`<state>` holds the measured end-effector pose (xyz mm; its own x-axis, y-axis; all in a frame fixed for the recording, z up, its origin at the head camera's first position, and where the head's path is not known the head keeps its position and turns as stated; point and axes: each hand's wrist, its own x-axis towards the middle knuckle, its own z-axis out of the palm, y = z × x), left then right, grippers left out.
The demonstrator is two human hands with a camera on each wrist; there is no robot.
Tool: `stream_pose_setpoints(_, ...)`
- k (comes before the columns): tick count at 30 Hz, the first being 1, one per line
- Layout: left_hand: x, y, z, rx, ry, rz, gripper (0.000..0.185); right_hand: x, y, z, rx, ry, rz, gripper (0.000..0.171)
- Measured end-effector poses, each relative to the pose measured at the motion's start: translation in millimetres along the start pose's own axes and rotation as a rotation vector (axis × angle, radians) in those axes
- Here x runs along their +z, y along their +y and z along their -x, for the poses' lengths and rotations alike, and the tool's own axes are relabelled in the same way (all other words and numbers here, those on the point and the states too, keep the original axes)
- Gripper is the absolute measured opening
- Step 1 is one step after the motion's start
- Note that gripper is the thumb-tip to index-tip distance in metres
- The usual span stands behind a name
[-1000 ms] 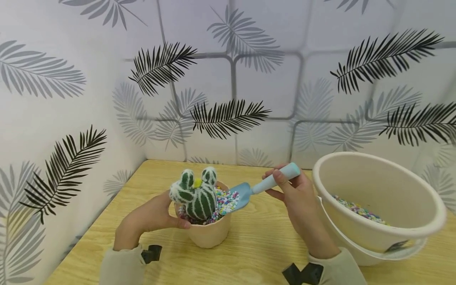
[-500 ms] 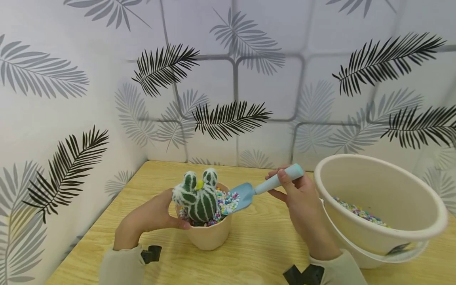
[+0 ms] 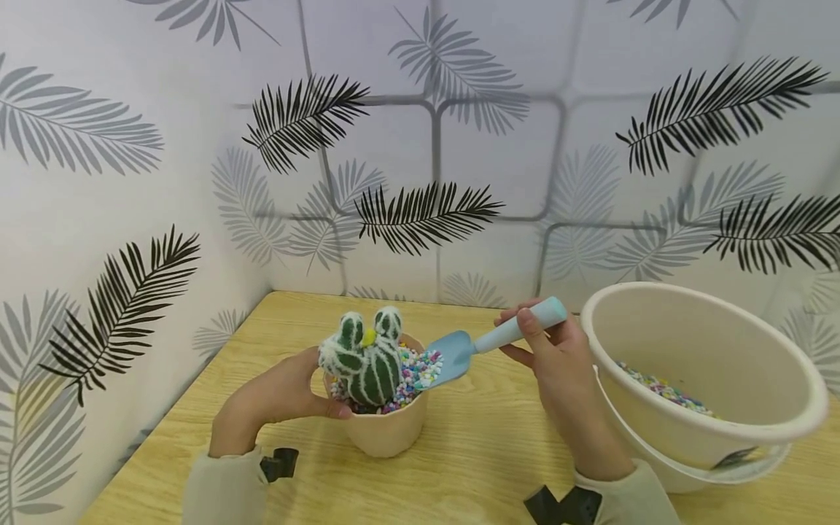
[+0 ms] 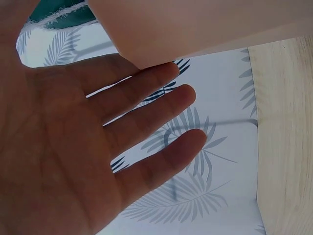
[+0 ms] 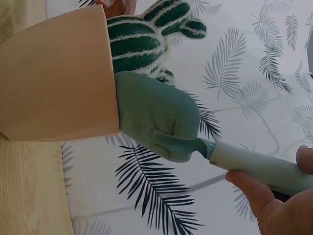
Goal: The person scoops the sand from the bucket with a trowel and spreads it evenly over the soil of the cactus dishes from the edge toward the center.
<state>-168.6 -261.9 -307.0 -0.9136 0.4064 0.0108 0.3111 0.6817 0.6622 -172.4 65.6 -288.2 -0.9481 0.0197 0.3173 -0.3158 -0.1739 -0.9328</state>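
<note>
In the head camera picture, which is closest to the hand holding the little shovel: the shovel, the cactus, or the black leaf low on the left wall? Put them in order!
From the right hand:
1. Blue trowel: held in that hand, its blade at the pot's rim.
2. Toy cactus: in the pot, to the hand's left.
3. Black palm leaf: on the left wall, farthest.

No text, label, brand, number or sign can be read in any of the views. The wall (image 3: pixel 420 146) across the upper part of the head view carries only printed leaf shapes and grey lines. A dark patch on the lower bucket (image 3: pixel 735 458) at the lower right of that view may be a sticker, but it is too small and blurred to tell.
</note>
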Motion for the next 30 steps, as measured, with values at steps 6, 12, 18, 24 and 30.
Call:
stream_pose_setpoints(6,1.4,4.2,-0.5,0.036,-0.001,-0.008,0.077,1.2,4.4,-0.1,0.009,-0.023,0.02,0.021)
stream_pose_setpoints(12,1.7,9.2,-1.8,0.076,-0.014,-0.043,0.066,-2.6,0.6,-1.3,-0.035,0.03,-0.03,0.011)
stream_pose_setpoints(18,3.7,6.1,-3.6,0.113,-0.018,0.001,0.068,-2.0,-1.3,-1.0,-0.003,-0.033,-0.001,0.016)
stream_pose_setpoints(24,5.5,3.8,-4.7,0.093,-0.028,0.024,0.069,-1.7,-1.4,-1.3,-0.007,-0.025,0.01,0.018)
stream_pose_setpoints(30,5.9,7.8,-5.2,0.087,-0.031,-0.003,0.066,-3.6,-3.0,-0.4,-0.051,0.035,-0.023,0.01)
